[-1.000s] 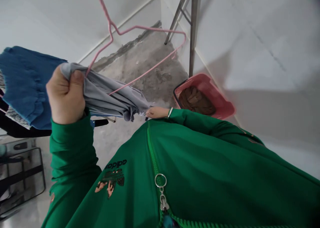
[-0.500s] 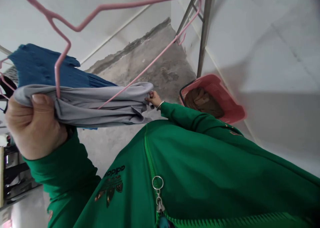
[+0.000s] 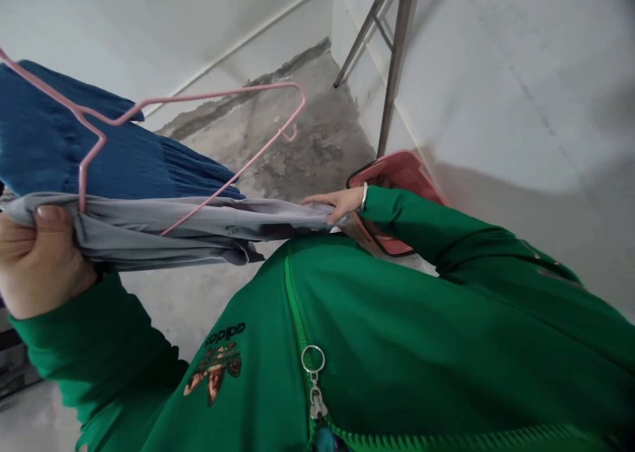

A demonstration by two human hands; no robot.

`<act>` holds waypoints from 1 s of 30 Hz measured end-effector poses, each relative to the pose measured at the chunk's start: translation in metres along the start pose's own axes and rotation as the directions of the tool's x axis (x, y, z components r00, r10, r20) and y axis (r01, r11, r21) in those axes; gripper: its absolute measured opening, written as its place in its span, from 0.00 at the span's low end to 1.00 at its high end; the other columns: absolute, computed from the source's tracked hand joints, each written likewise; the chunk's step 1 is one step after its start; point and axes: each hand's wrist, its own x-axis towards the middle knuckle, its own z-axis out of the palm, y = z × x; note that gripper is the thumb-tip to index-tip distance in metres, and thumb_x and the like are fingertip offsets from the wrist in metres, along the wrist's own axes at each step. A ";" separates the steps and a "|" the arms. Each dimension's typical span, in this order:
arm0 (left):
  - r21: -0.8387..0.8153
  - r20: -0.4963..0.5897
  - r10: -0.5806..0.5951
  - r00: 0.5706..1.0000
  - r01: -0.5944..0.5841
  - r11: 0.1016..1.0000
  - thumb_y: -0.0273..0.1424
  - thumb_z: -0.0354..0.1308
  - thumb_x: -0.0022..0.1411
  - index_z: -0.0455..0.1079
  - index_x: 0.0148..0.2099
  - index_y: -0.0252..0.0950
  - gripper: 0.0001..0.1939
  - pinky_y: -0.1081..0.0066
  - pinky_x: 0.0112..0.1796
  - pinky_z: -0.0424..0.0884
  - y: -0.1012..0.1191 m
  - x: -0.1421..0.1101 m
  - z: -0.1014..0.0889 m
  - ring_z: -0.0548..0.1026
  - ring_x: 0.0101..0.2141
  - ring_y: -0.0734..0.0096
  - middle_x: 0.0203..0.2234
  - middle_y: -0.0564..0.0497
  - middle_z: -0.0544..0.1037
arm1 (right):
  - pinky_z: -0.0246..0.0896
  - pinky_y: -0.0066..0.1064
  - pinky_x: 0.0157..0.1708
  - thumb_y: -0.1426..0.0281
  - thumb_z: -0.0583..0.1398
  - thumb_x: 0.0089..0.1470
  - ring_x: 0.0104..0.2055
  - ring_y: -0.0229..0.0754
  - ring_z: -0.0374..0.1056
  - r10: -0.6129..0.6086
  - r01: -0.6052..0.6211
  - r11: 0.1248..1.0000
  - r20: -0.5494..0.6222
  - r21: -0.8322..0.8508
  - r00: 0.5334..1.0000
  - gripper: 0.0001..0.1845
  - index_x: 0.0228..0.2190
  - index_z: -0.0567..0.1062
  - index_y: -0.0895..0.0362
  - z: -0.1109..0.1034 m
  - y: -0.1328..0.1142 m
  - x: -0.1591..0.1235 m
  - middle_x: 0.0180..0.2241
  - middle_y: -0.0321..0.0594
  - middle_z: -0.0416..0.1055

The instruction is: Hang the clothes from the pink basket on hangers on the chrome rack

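Note:
At the left edge, my left hand (image 3: 42, 257) is closed round one end of a grey garment (image 3: 163, 214), thumb on top. A pink clothes hanger (image 3: 218, 96) is partly inside the garment; its right arm and small side hook are bare. My right hand (image 3: 344, 204) pinches the garment's other end, with the index finger stretched along the cloth. The fabric is drawn out between both hands in front of my green jacket (image 3: 397, 333). I cannot tell the garment's exact kind.
A blue pleated garment (image 3: 99, 154) hangs behind the grey one. Beyond my right forearm stands a pink basket (image 3: 397, 171), partly covered by the arm. Metal frame legs (image 3: 394, 75) lean near the white wall, above a stained concrete floor (image 3: 317, 134).
My right hand has moved right, stretching the garment's end out. The hanger and left hand have shifted left and the hanger sits lower in view. The basket is now more hidden by my arm.

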 end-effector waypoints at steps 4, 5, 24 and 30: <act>0.055 0.092 0.095 0.991 -0.100 0.993 0.36 0.59 0.56 0.75 0.39 0.26 0.16 0.69 0.35 0.68 0.000 -0.004 -0.003 0.68 0.28 0.77 0.27 0.53 0.72 | 0.70 0.32 0.39 0.67 0.67 0.41 0.35 0.38 0.70 -0.027 0.103 0.973 -0.336 0.209 0.942 0.40 0.57 0.65 0.58 -0.013 -0.026 -0.014 0.41 0.40 0.74; 0.097 0.149 0.067 0.987 -0.082 0.992 0.37 0.58 0.56 0.75 0.39 0.28 0.16 0.71 0.31 0.65 0.000 -0.005 -0.004 0.66 0.25 0.77 0.26 0.53 0.71 | 0.70 0.31 0.35 0.69 0.67 0.41 0.31 0.36 0.69 -0.023 0.149 0.953 -0.427 0.264 0.904 0.39 0.56 0.65 0.57 -0.020 -0.035 -0.017 0.37 0.38 0.74; -0.229 -0.031 0.144 0.989 -0.147 0.962 0.33 0.63 0.50 0.76 0.32 0.35 0.07 0.71 0.30 0.61 -0.012 -0.007 0.011 0.65 0.23 0.77 0.23 0.55 0.70 | 0.74 0.36 0.38 0.86 0.52 0.49 0.24 0.37 0.69 0.109 0.276 0.900 -0.787 0.337 0.608 0.18 0.40 0.71 0.59 -0.061 -0.138 -0.009 0.20 0.33 0.70; -0.004 0.254 0.110 0.961 -0.113 0.994 0.35 0.60 0.53 0.77 0.37 0.34 0.11 0.72 0.29 0.65 -0.022 -0.010 0.033 0.70 0.25 0.74 0.25 0.53 0.75 | 0.72 0.38 0.43 0.86 0.51 0.50 0.29 0.38 0.73 0.085 0.335 0.878 -0.799 0.343 0.595 0.20 0.42 0.70 0.60 -0.064 -0.151 -0.017 0.24 0.37 0.74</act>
